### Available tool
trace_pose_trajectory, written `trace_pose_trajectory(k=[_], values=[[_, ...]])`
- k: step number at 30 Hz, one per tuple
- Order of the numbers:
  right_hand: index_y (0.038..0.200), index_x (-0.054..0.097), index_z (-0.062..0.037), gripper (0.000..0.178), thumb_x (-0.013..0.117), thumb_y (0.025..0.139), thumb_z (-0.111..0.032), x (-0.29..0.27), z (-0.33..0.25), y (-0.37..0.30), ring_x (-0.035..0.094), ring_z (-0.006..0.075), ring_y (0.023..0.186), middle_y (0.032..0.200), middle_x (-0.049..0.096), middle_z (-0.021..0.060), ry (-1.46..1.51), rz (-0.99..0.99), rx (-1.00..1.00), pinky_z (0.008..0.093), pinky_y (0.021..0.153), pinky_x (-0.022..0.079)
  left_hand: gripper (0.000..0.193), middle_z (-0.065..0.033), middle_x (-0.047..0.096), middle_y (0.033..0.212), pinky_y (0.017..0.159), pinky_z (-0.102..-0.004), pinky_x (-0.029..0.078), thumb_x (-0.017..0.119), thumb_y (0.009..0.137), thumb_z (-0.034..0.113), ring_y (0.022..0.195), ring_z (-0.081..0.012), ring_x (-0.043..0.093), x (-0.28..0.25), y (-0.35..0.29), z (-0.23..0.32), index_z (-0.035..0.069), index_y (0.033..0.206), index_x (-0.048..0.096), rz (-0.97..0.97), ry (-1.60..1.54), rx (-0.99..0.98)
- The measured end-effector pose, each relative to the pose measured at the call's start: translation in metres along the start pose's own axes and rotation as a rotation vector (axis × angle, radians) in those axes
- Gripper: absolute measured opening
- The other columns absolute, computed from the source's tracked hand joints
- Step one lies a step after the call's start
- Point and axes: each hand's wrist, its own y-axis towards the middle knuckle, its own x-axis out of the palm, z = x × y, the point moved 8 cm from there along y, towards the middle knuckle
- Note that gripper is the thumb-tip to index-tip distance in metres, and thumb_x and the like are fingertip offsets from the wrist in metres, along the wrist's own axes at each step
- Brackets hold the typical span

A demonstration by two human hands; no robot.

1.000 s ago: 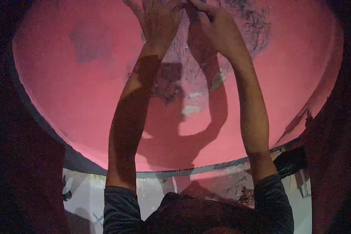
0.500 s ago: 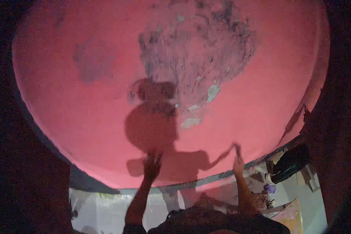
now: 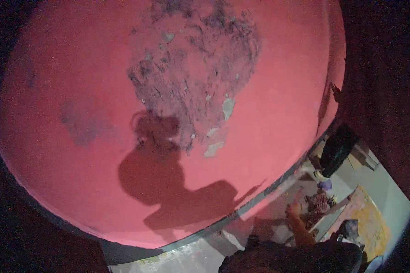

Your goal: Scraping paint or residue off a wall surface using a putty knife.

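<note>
1. The right hand (image 3: 294,210) is low in the picture, right of centre, its forearm coming up from the dark-clothed body (image 3: 291,257) at the lower edge. It is small and blurred, so I cannot tell whether its fingers are spread, curled or gripping anything.
2. The left hand is out of view.
3. Just to the right of the visible hand lies a mottled reddish-brown item (image 3: 320,203); whether the two touch cannot be made out. A small purple item (image 3: 325,185) sits just above it in the picture.
4. Farther right is a sheet with yellow stains (image 3: 369,220), and a dark grey item (image 3: 349,229) shows at its left side, near the body.
5. Above the purple item, a black bulky object (image 3: 338,150) lies near the curved lower-right edge of the pink surface.
6. The pink surface (image 3: 269,136) fills most of the view, above and to the left of the hand. A rough, grey-purple patch (image 3: 196,68) covers its upper middle, with pale grey spots (image 3: 228,109) along the patch's lower right; a fainter grey smudge (image 3: 86,120) lies to the left.
7. The person's shadow (image 3: 152,175) falls across the lower part of the pink.
</note>
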Motion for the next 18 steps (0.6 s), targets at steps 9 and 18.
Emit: trace_pose_trajectory(k=[9,18], values=[[0.145,0.044,-0.0147,0.046,0.052,0.102,-0.030,0.307,-0.197,-0.182,0.056,0.0151,0.062,0.090,0.060,0.0075,-0.252,-0.423,-0.283,0.0283,0.050,0.047,0.048,-0.0104,0.054,0.145,0.113,-0.0416,0.040,0.043,0.106,0.027,0.134,-0.0267,0.051,-0.003,0.080,0.090,0.008,0.150,0.043,0.029,-0.763,0.031],[0.132,0.057,-0.0050,0.039,0.051,0.105,-0.032,0.330,-0.232,-0.397,0.060,0.0290,0.115,0.131,0.058,0.0159,-0.680,-1.175,-1.047,0.0426,0.102,0.045,0.052,-0.0142,0.066,0.121,0.073,-0.0371,0.056,0.047,0.106,0.044,0.086,-0.0234,0.067,-0.116,0.075,0.259,0.007,0.142,0.045,-0.004,-1.717,0.336]])
